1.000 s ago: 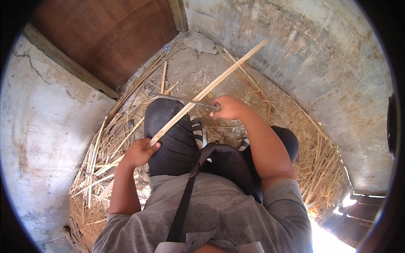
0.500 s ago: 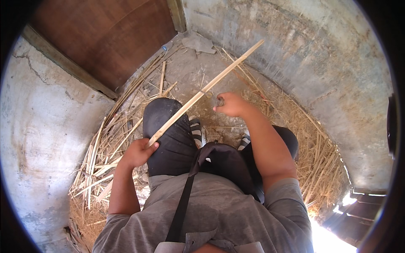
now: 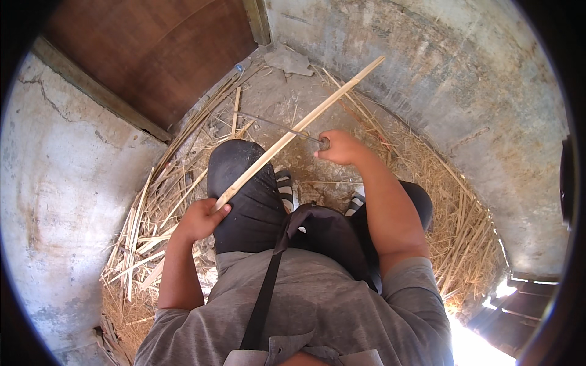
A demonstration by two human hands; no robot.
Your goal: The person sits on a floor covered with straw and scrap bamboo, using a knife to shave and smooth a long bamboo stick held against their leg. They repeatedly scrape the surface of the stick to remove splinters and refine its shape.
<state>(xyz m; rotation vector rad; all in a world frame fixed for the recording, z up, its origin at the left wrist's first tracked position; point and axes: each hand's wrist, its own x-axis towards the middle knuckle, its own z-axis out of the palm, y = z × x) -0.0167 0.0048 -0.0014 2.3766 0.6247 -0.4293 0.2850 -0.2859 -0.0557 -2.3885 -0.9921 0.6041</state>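
My left hand point(image 3: 200, 221) is closed round the near end of a long, pale bamboo strip point(image 3: 264, 160), beside my left knee. The strip slants up and away to the right, crossing above the knee and the floor. In my right hand point(image 3: 340, 148), closed round its handle, is a knife point(image 3: 268, 121). Its long thin blade, seen nearly edge-on, points left and crosses the strip about midway along. Whether blade and strip touch, I cannot tell.
Split strips point(image 3: 137, 241) lie heaped along the left side, by a cracked wall point(image 3: 67, 158). Fine shavings point(image 3: 461, 244) cover the floor at right. A flat stone point(image 3: 288, 61) rests in the far corner, near a brown door panel point(image 3: 152, 55). A dark bag point(image 3: 323, 229) sits on my lap.
My right hand has turned slightly, and the knife's blade now shows clearly to the left of the strip. The strip and my left hand have barely moved.
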